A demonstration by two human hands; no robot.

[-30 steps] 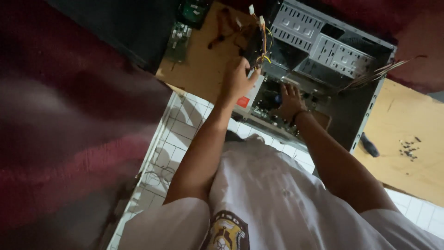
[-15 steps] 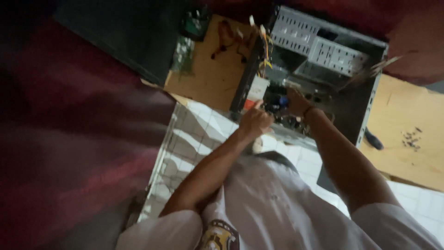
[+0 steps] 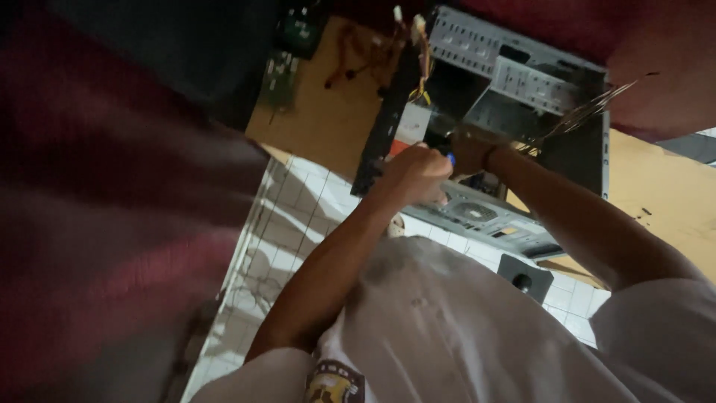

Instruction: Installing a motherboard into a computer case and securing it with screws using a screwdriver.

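A: Where is the open grey metal computer case located, and how is it being handled?

B: The case is laid on its side, partly on the pale tiled floor and beside a brown wooden board. Its interior is exposed toward the camera. A small blue-tipped object, possibly a tool handle, is seen at the case opening, just beside the left hand.

A: What is the state of each hand?

B: The left hand is closed into a fist at the lower case edge; whether the blue-tipped object is gripped cannot be told. The right hand is placed inside the case, its fingers hidden.

A: What has changed within the last second?

B: The left hand has been drawn back from the front panel and lowered to the case edge. The right hand has been kept inside. Work is judged to be concentrated now at one interior point.

A: What lies around it?

B: A green circuit board is seen on the wooden board, and loose cables hang over the case front.
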